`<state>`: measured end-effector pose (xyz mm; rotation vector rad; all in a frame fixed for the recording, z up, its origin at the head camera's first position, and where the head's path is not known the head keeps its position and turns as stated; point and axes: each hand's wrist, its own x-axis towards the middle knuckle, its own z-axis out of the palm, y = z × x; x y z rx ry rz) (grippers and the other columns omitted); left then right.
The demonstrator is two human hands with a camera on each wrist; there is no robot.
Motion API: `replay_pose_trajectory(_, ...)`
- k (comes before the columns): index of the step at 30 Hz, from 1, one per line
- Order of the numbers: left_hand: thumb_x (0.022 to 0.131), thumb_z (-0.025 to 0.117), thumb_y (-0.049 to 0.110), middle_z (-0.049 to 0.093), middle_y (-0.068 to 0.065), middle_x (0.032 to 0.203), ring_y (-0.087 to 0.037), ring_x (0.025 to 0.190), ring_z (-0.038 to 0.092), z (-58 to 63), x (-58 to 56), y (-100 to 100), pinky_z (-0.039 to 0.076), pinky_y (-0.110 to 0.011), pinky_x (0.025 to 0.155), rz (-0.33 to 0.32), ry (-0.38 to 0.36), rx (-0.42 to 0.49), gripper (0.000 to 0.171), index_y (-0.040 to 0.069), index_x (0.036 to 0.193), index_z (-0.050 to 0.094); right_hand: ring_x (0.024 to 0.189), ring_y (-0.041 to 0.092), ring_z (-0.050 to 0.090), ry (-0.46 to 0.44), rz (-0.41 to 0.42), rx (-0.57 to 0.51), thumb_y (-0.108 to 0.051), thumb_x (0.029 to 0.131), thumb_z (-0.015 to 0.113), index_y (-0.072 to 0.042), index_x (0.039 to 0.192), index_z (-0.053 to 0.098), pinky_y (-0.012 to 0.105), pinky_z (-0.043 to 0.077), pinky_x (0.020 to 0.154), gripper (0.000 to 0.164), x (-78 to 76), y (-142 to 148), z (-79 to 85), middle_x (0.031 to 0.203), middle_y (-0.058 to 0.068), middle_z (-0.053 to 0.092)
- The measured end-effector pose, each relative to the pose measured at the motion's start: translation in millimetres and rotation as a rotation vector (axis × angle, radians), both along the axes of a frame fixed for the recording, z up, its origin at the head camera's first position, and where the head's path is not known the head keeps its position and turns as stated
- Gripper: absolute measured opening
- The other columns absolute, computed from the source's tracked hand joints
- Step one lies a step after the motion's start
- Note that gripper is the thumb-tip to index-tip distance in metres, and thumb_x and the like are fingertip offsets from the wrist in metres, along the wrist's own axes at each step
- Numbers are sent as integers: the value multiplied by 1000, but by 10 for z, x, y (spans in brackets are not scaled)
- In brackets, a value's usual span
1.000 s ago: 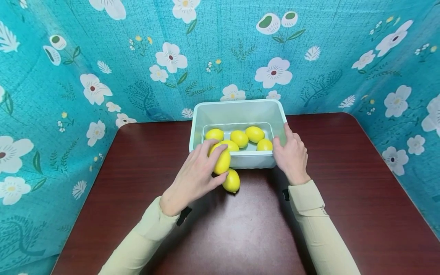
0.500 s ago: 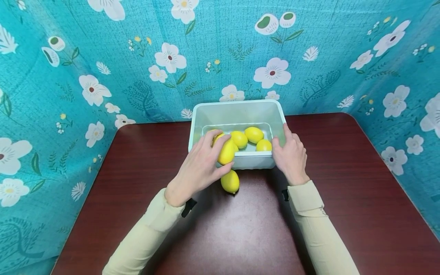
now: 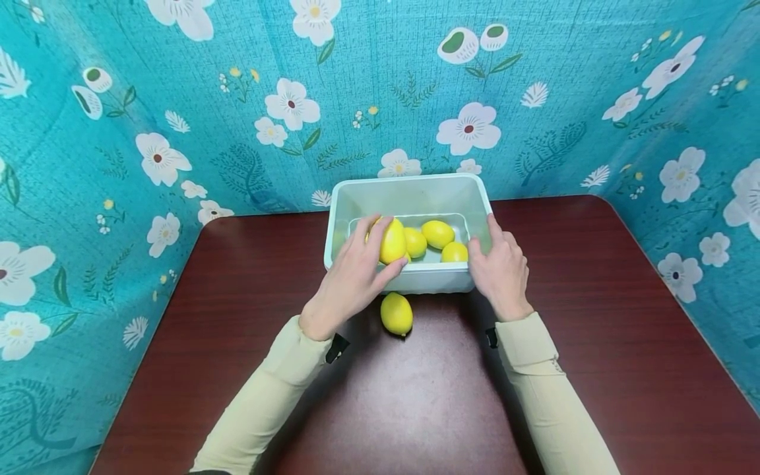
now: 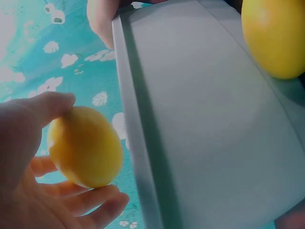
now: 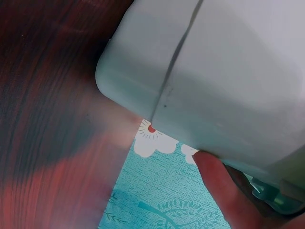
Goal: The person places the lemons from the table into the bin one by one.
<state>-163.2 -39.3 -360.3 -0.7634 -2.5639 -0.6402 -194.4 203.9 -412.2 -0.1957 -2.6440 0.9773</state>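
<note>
My left hand (image 3: 350, 280) holds a yellow lemon (image 3: 393, 243) between thumb and fingers, over the front left part of a pale green plastic bin (image 3: 430, 280). In the left wrist view that lemon (image 4: 86, 148) is beside the bin's rim (image 4: 136, 143), apart from it. My right hand (image 3: 503, 277) grips the bin's right wall near the front corner, thumb on the inner side. Inside the bin lie several lemons (image 3: 438, 234), some partly hidden behind my left hand. Another lemon (image 3: 396, 315) rests on the table just before the bin's front wall.
The bin stands at the back of a dark reddish-brown table (image 3: 255, 284). Right behind the table hangs a turquoise flowered cloth (image 3: 368, 86), which also runs along both sides.
My left hand has carried its lemon forward and slightly right, from before the bin's front rim to over the bin. The right hand keeps its place on the bin wall.
</note>
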Motion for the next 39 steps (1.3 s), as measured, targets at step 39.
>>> replay_pose_trajectory(39,94,58,39,31,-15,155,-29,135,37,-176,-139,396,35,-39,103,-34,-7,-34,72,5,151,29,96,44,58,15,1,20,-38,96,41,-18,151,34,58,48,79,60,-3,11,-52,124,24,58)
